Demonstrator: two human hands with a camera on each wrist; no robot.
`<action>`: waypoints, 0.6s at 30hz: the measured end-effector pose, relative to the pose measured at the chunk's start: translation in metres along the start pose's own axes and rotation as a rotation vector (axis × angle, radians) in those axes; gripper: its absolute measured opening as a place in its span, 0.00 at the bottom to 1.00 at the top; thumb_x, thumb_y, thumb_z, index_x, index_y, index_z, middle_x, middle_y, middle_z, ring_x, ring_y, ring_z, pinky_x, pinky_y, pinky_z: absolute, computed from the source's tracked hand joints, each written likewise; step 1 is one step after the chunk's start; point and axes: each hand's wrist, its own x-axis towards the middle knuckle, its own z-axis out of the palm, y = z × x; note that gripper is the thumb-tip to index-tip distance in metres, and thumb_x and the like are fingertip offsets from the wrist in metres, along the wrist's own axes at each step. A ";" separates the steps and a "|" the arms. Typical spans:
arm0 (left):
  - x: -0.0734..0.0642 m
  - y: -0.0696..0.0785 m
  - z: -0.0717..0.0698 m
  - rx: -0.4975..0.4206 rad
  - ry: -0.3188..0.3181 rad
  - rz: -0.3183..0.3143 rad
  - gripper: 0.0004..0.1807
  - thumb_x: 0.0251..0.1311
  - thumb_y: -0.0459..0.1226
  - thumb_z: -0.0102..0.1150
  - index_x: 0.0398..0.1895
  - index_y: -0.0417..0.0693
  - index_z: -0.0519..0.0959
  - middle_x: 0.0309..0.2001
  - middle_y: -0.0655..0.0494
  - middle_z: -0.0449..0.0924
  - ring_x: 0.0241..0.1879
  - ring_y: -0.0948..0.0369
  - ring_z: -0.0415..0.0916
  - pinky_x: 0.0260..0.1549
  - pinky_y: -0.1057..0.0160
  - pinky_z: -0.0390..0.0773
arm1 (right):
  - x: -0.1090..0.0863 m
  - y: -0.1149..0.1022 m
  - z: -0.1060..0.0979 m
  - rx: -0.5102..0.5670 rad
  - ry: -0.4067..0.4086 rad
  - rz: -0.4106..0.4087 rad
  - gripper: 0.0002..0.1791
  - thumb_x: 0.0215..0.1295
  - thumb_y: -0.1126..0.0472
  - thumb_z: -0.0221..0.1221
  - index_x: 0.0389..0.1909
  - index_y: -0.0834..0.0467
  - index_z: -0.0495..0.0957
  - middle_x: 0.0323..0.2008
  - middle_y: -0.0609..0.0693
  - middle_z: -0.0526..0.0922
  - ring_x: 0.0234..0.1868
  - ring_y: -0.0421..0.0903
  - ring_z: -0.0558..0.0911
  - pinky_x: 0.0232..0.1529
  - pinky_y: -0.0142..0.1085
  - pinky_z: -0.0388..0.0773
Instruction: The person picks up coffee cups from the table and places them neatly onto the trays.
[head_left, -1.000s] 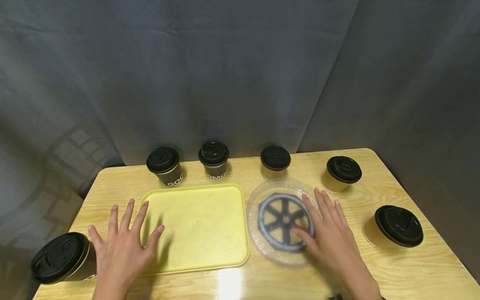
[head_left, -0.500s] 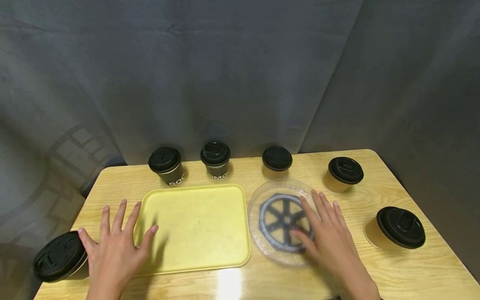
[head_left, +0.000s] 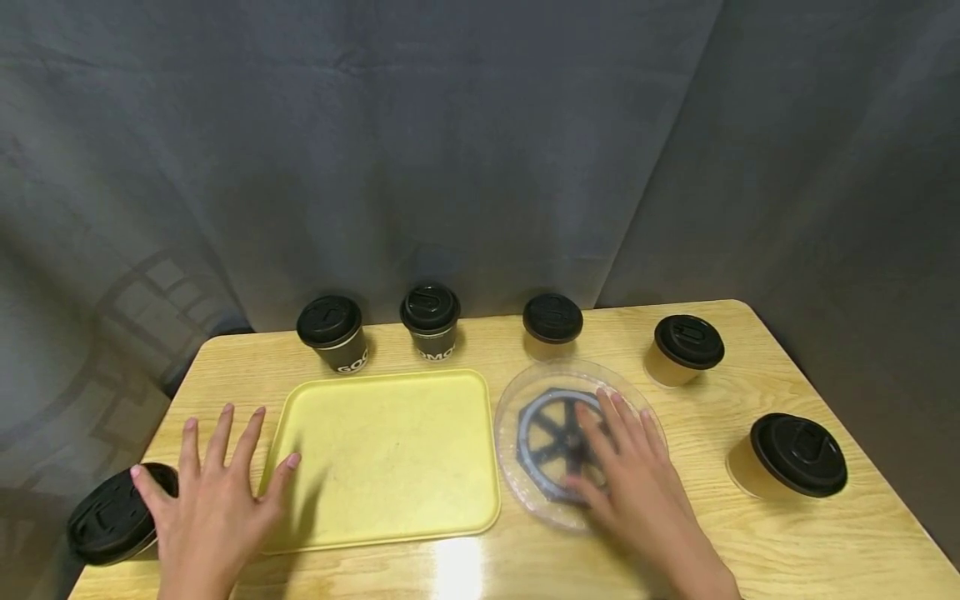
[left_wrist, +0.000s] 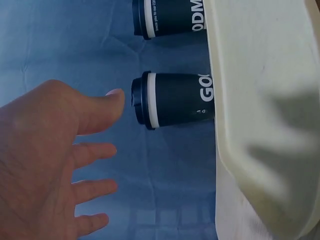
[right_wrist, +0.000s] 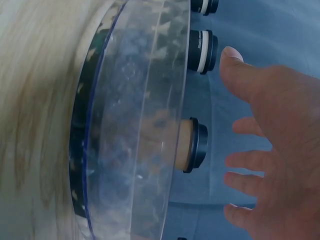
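Observation:
My left hand (head_left: pixel 213 517), fingers spread and holding nothing, hovers between a black lidded paper cup (head_left: pixel 112 521) and a yellow rectangular tray (head_left: pixel 390 454). The hand partly covers that cup in the head view. Over a clear round plastic turntable-like stand (head_left: pixel 517 492) with a dark spoked base hangs my right hand (head_left: pixel 637 487), its fingers extended and grasping nothing. The right wrist view shows a gap between this hand (right_wrist: pixel 280 130) and the clear stand (right_wrist: pixel 135 120). From the left wrist, a black cup marked "GOO" (left_wrist: pixel 182 100) appears beyond the thumb.
Two black cups (head_left: pixel 333 333) (head_left: pixel 431 321) stand behind the tray. Brown cups with black lids stand behind the round stand (head_left: pixel 552 325), at the back right (head_left: pixel 682 350) and at the right (head_left: pixel 791 458). A grey curtain (head_left: pixel 450 167) hangs behind the wooden table (head_left: pixel 810 550).
My left hand has drifted left, closer to the left black cup and covering more of it. My right hand has shifted left, further over the clear round stand. Cups and tray stay put.

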 end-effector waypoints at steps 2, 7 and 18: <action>0.000 -0.002 -0.002 0.001 0.002 -0.005 0.39 0.63 0.62 0.51 0.69 0.48 0.65 0.72 0.34 0.56 0.75 0.34 0.36 0.57 0.18 0.22 | 0.000 -0.002 0.000 0.011 -0.015 0.004 0.46 0.55 0.40 0.66 0.72 0.52 0.62 0.74 0.62 0.57 0.74 0.63 0.57 0.78 0.47 0.31; -0.002 -0.006 -0.004 -0.004 0.027 -0.019 0.38 0.62 0.61 0.53 0.68 0.47 0.65 0.71 0.35 0.57 0.76 0.35 0.34 0.57 0.18 0.22 | 0.000 -0.009 0.002 0.030 -0.062 0.006 0.46 0.57 0.36 0.63 0.73 0.49 0.60 0.76 0.59 0.55 0.76 0.60 0.54 0.78 0.42 0.25; -0.005 -0.016 -0.007 0.021 0.006 -0.082 0.39 0.63 0.62 0.50 0.69 0.47 0.64 0.72 0.35 0.55 0.76 0.35 0.33 0.57 0.18 0.22 | -0.001 -0.018 0.008 0.027 -0.033 -0.054 0.47 0.55 0.38 0.65 0.73 0.50 0.60 0.75 0.59 0.56 0.75 0.59 0.57 0.77 0.37 0.24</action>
